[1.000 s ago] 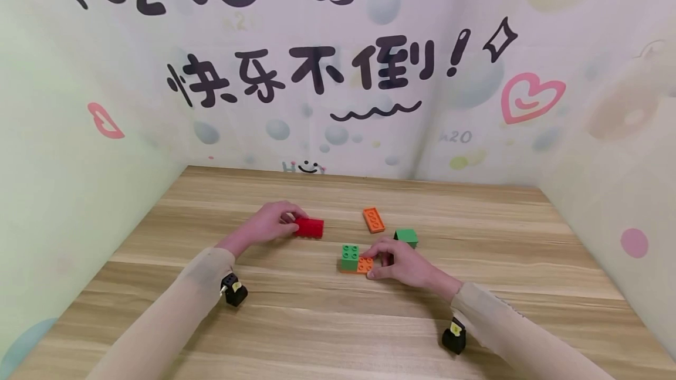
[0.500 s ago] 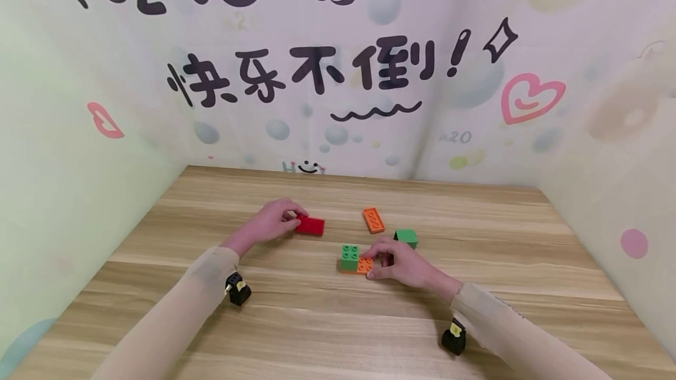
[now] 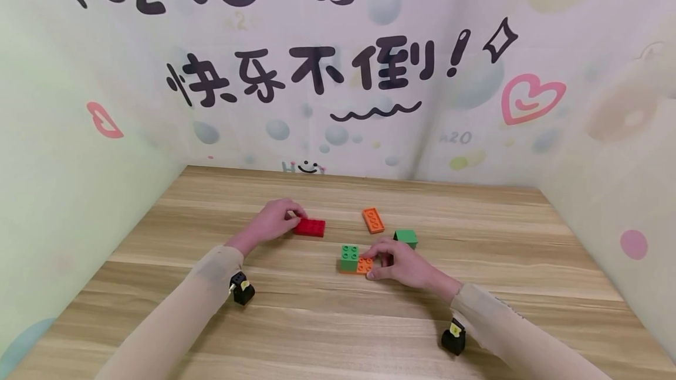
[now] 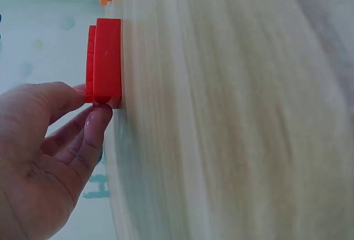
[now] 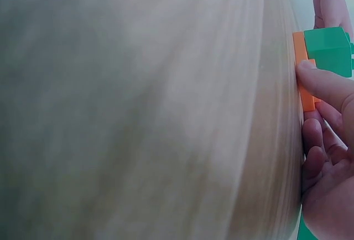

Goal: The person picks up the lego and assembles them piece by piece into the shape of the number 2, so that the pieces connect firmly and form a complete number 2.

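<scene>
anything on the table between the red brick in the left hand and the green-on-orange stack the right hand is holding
Nothing visible. The left hand pinches the red brick at its near end; bare wood lies between it and the green brick on the orange plate. The loose orange plate sits off to the side.

A wooden tabletop (image 3: 338, 333) with pale streaked grain fills the lower view. Pastel walls (image 3: 63, 151) enclose it on three sides, printed with bubbles, big black Chinese lettering (image 3: 311, 72), a pink heart (image 3: 530, 98) and a small smiley (image 3: 308, 166). The light is soft and even.
</scene>
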Demonstrator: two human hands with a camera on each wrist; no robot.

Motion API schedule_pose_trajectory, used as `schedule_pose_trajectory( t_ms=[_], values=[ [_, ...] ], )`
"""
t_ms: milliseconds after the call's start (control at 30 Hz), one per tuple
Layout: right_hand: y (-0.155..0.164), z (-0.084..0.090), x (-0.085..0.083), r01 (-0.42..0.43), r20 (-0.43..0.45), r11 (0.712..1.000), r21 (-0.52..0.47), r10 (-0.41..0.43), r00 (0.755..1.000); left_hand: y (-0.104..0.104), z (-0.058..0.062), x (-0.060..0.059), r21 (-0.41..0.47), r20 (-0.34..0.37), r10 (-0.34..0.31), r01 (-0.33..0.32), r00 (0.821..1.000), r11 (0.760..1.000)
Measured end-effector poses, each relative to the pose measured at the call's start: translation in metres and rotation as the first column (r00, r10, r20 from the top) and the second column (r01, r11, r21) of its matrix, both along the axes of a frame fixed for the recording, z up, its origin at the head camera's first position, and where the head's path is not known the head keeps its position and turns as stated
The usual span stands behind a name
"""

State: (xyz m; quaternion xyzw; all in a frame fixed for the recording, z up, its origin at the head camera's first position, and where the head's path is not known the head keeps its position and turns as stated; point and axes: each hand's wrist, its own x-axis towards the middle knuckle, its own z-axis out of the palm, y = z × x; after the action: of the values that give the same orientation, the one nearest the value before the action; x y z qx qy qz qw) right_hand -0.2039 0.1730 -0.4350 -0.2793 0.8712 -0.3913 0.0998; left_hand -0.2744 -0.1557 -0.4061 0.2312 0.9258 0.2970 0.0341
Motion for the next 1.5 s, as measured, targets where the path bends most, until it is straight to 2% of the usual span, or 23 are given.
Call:
schedule_pose_trajectory(
  t_ms=[167,367,633,1067,1500],
  values=[
    [-0.0004,0.0003,0.0002,-0.004,0.000,1.000,-0.002,0.004,1.000,0.0005,0.0005,0.0018,0.009,0.012,0.002,-0.002,1.000,1.000],
    [-0.0004,-0.0001,0.0004,-0.001,0.000,1.000,-0.001,0.001,1.000,0.0007,0.0010,0.0025,-0.017,0.001,-0.048,0.048,0.999,0.999],
    [-0.0005,0.0000,0.0009,0.001,-0.005,1.000,0.002,-0.001,1.000,0.0003,0.0019,0.0038,-0.028,0.032,-0.087,0.088,0.996,0.996],
    [0.0001,-0.0019,-0.0004,0.003,0.004,1.000,-0.005,-0.003,1.000,0.0015,-0.0015,0.0015,-0.069,0.065,-0.070,0.074,0.995,0.995],
    [0.0003,-0.0018,-0.0002,-0.006,-0.005,1.000,-0.011,0.006,1.000,-0.0003,0.0084,0.0035,-0.065,0.024,-0.070,0.072,0.997,0.995]
  ],
)
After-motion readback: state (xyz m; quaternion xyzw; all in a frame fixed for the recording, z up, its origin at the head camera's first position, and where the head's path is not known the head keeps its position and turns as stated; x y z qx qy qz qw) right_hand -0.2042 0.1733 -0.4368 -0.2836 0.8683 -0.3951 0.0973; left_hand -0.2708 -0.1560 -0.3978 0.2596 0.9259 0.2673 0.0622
